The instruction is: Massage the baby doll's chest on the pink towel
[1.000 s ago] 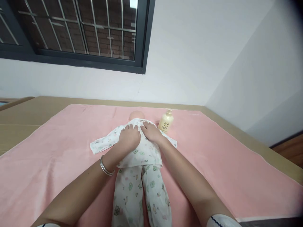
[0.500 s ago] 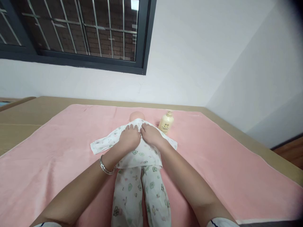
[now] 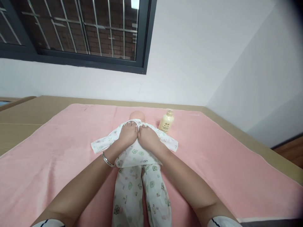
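A doll lies on its back, dressed in a white pajama top [image 3: 139, 156] with small green and grey prints. Its smooth round head [image 3: 137, 115] shows past the collar. Matching pajama pants [image 3: 129, 192] stretch toward me. On the chest, just below the neckline, my left hand [image 3: 128, 134] has its fingers curled on the top's fabric. My right hand [image 3: 148, 137] is bent the same way right beside it, thumbs close together. Both hands hold the top's front; what is under the fingertips is hidden. The sleeves spread out to either side.
A pink blanket [image 3: 213, 176] covers most of the wooden surface [image 3: 21, 126] under the doll. Beside the doll's right-hand sleeve stands a pale yellow pump-style bottle [image 3: 167, 121]. Behind are a white wall [image 3: 189, 63] and a dark-framed window [image 3: 94, 60] with bars.
Both hands have shifted slightly left and closer together on the top's front. The fingers of both hands are more tightly curled. The doll and the bottle stay in place.
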{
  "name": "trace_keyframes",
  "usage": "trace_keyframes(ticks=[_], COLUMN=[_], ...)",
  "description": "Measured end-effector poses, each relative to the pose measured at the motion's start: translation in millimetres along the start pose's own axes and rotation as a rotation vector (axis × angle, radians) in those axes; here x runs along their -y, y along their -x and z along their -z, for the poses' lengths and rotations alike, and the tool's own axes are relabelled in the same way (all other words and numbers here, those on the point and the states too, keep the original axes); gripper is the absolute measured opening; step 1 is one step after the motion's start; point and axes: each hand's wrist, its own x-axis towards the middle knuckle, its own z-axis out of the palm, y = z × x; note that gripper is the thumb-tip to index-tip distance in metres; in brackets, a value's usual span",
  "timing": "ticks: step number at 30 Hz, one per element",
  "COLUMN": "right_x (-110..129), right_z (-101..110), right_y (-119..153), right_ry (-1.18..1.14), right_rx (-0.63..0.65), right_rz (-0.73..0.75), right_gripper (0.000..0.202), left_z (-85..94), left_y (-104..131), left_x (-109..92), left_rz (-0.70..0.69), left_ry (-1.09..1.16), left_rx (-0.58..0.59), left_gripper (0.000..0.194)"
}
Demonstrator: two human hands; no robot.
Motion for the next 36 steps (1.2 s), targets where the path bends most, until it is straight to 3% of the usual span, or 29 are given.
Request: trace_keyframes(ticks=[9, 15, 21, 24, 29, 36], right_x=[-29.1, -29.4, -21.0, -20.3, -20.4, -17.8], right_z=[-22.2, -13.0, -26.2, -22.9, -10.3, -24.1], right_y=[-23.9, -22.5, -21.1, -20.2, -15.6, -14.4], right_ry=[-0.127, -0.244, -0.278, -0.307, -0.364, -0.458], right_rx=[-0.053, -0.054, -0.155, -0.181, -0.358, -0.404], right_rz=[-0.078, -0.014, -0.031, -0.051, -0.067, -0.101], right_gripper=[0.046, 0.041, 0.043, 0.045, 0.052, 0.041], left_z=[-16.8, -14.3, -17.0, -17.8, -13.7, -10.7], left_y=[1.8, 3.0, 4.4, 6.1, 10.4, 12.8], left_x=[-1.8, -3.3, -3.6, -4.1, -8.0, -11.9], left_rz=[0.051, 0.078, 0.121, 0.13, 0.152, 0.157], left_ry=[-0.011, 0.04, 0.089, 0.093, 0.119, 0.144], left_rx=[-0.103, -0.101, -0.153, -0.172, -0.204, -0.249], left_gripper=[0.045, 0.046, 0.046, 0.045, 0.042, 0.039])
